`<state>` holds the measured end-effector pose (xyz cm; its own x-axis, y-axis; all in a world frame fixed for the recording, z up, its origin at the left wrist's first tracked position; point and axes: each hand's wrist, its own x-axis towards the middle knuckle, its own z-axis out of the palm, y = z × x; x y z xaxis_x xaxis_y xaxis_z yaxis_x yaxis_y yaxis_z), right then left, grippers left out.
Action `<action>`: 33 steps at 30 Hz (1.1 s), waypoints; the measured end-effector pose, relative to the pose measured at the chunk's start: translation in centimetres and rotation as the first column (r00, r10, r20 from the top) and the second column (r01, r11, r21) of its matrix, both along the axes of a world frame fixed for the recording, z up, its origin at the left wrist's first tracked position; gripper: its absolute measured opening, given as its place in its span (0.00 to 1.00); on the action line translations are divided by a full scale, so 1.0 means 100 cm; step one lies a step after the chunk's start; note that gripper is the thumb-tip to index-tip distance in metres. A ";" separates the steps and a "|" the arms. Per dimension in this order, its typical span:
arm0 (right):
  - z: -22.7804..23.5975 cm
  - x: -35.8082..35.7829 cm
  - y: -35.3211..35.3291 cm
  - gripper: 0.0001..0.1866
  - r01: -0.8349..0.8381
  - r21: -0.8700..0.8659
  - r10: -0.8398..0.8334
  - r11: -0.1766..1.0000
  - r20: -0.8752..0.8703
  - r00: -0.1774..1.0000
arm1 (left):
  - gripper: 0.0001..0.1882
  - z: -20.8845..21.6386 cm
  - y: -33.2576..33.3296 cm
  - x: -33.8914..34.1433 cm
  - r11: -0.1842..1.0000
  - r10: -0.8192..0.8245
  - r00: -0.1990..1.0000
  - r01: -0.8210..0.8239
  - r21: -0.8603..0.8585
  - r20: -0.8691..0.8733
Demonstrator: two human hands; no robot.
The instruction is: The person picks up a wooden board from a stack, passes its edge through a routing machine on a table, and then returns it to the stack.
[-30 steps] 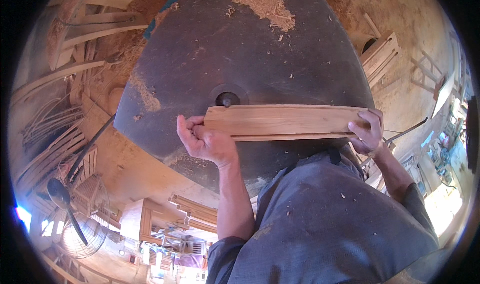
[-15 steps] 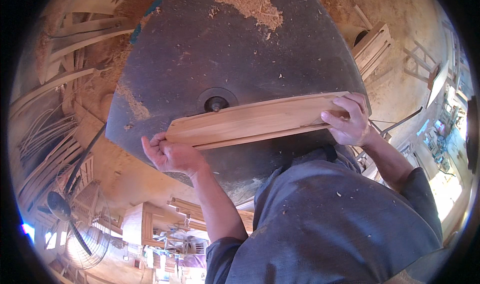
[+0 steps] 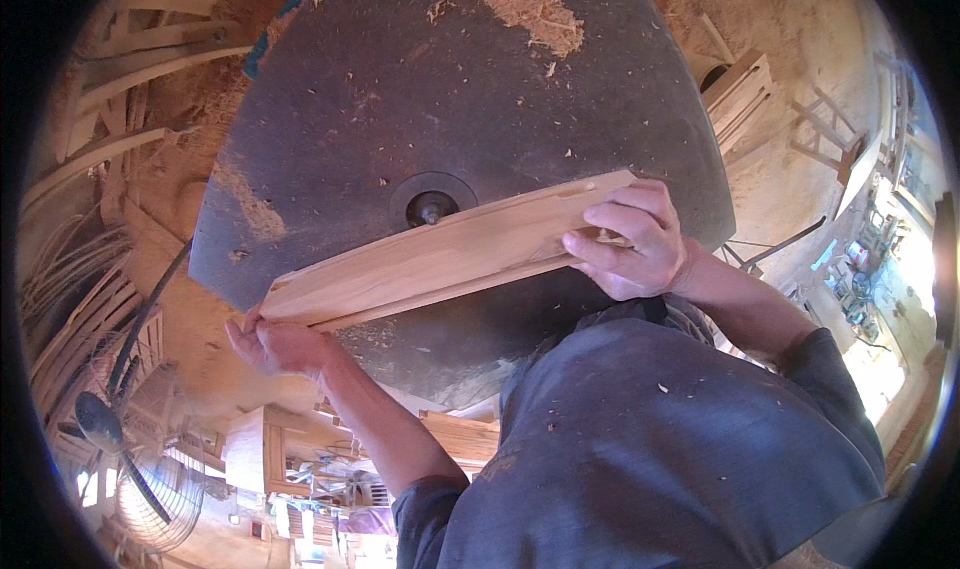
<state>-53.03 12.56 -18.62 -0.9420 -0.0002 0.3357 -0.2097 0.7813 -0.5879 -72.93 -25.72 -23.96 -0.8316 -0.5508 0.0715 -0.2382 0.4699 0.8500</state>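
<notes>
A pale wooden board (image 3: 440, 249) with grooved long edges lies slanted across the dark machine table (image 3: 500, 99). Its far edge is right beside the spindle cutter (image 3: 431, 208), which stands up from a round opening; whether they touch I cannot tell. My left hand (image 3: 280, 347) is closed on the board's lower left end, with some fingers hidden under or behind it. At the upper right end my right hand (image 3: 632, 239) grips the board, fingers on the top face and far edge.
A heap of wood shavings (image 3: 520, 4) covers the table's far part, with more dust (image 3: 250, 204) at its left edge. Stacked timber stands on the floor at right (image 3: 738, 89) and curved wood pieces (image 3: 130, 69) at left. A caged fan (image 3: 160, 494) is at lower left.
Both hands have shifted left with the board. Its left end has come nearer to me and its slant has grown steeper. The view has also shifted a little.
</notes>
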 end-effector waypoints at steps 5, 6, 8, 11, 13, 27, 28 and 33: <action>-0.013 -0.023 -0.022 0.11 -0.060 -0.003 0.059 0.998 -0.075 0.995 | 0.29 0.004 -0.014 -0.006 0.983 0.164 0.986 -0.161 -0.090 0.025; -0.015 -0.026 -0.026 0.11 -0.075 -0.003 0.075 0.997 -0.076 0.994 | 0.29 -0.001 -0.030 -0.005 0.984 0.169 0.986 -0.169 -0.055 0.000; -0.015 -0.034 -0.034 0.11 -0.109 -0.002 0.109 0.994 -0.066 0.992 | 0.31 -0.002 -0.046 -0.003 0.985 0.166 0.986 -0.165 -0.052 0.008; -0.020 -0.042 -0.045 0.10 -0.138 0.008 0.138 0.990 -0.081 0.987 | 0.34 -0.003 -0.063 0.002 0.987 0.159 0.987 -0.158 -0.031 0.018; -0.024 -0.046 -0.050 0.14 -0.180 0.006 0.180 0.984 -0.082 0.980 | 0.36 -0.005 -0.081 0.008 0.989 0.146 0.989 -0.145 -0.022 0.024; -0.027 -0.066 -0.072 0.15 -0.321 -0.024 0.319 0.947 -0.062 0.946 | 0.30 -0.009 -0.136 0.037 0.945 0.269 0.962 -0.251 0.209 -0.057; -0.026 -0.066 -0.073 0.15 -0.318 -0.021 0.316 0.948 -0.064 0.947 | 0.30 -0.013 -0.145 0.039 0.933 0.249 0.965 -0.216 0.290 -0.083; -0.017 -0.070 -0.076 0.13 -0.311 -0.041 0.309 0.949 -0.046 0.950 | 0.29 -0.021 -0.164 0.044 0.936 0.228 0.967 -0.186 0.300 -0.112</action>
